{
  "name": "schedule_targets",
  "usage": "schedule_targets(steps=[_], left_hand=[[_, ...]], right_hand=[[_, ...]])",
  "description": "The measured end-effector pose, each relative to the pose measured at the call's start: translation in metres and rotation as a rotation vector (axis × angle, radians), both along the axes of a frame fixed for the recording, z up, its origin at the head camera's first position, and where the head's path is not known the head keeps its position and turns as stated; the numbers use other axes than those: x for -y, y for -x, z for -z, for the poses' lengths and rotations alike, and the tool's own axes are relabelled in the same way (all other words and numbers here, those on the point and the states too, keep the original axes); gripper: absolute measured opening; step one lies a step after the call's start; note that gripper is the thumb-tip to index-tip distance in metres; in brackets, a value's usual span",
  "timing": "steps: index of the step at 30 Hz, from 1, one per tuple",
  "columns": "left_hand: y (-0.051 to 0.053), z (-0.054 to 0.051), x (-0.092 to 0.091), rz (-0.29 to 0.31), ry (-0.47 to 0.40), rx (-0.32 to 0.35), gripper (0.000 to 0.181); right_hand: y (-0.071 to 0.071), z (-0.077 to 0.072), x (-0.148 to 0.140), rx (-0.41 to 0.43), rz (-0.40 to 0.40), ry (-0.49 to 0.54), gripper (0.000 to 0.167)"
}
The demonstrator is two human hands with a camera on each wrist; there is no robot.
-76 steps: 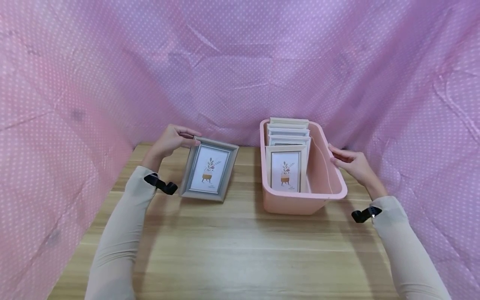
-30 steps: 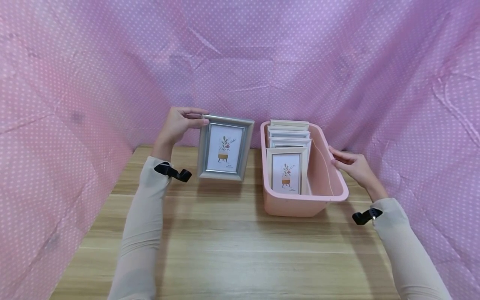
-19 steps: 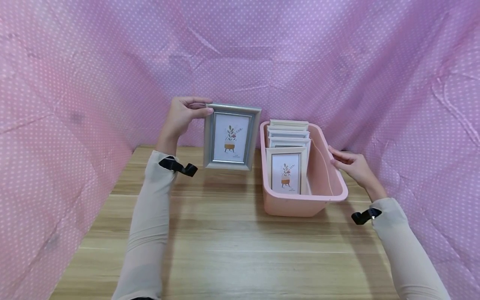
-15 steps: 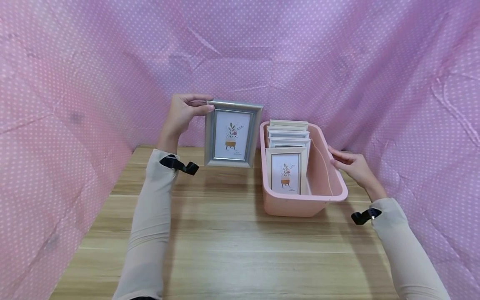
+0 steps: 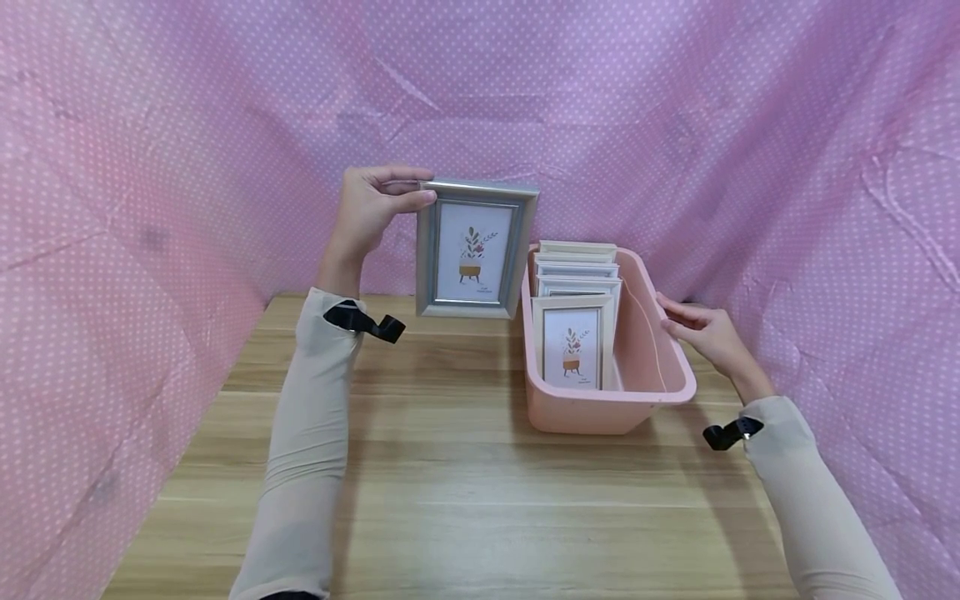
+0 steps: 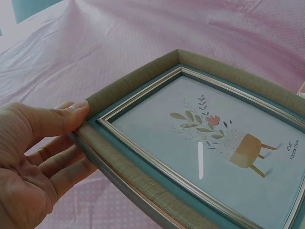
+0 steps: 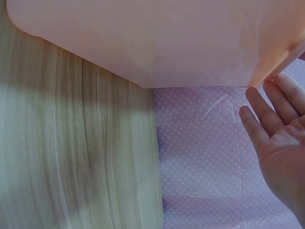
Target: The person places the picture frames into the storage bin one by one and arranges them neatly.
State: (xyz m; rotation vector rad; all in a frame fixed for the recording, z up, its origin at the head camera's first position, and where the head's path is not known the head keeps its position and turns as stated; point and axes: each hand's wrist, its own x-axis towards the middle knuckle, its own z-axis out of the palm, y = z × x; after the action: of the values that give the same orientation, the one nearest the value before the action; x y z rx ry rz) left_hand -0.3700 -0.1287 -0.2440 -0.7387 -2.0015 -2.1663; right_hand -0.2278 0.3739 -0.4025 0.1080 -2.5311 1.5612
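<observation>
My left hand [image 5: 367,208] pinches a silver-grey picture frame [image 5: 477,310] by its upper left corner. The frame hangs upright above the table, its potted-plant print facing the head camera. In the left wrist view, the thumb lies on the front of the picture frame [image 6: 138,86] and the fingers are behind it. A pink plastic bin [image 5: 592,412] stands to the right, with several cream and white picture frames [image 5: 573,300] upright along its left side. The right hand [image 5: 701,329] grips the bin's right rim. The right wrist view shows the fingers under that rim and the thumb mostly cut off.
The bin stands on a wood-grain table [image 5: 465,500], near its back edge. A pink polka-dot cloth [image 5: 465,100] surrounds the table at the back and sides. Inside the bin, bare floor and wall show to the right of the frames.
The left hand has lifted the silver-grey picture frame from the tabletop and carried it up and to the right, straightening it from its backward lean. The right hand and bin are nearly still.
</observation>
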Motion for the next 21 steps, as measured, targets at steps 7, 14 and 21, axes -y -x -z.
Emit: schedule_targets(steps=[7,14,21], left_hand=[[-0.004,-0.014,-0.014,0.035,-0.009,-0.01,0.02],[-0.006,-0.023,-0.033,0.058,0.016,-0.025,0.02],[-0.01,-0.025,-0.06,0.108,0.025,-0.106,0.022]], right_hand=[[-0.003,-0.001,0.001,-0.012,-0.017,0.023,0.043],[-0.002,-0.001,0.001,-0.009,-0.008,0.017,0.044],[-0.001,0.0,0.0,-0.023,-0.037,0.01,0.044]])
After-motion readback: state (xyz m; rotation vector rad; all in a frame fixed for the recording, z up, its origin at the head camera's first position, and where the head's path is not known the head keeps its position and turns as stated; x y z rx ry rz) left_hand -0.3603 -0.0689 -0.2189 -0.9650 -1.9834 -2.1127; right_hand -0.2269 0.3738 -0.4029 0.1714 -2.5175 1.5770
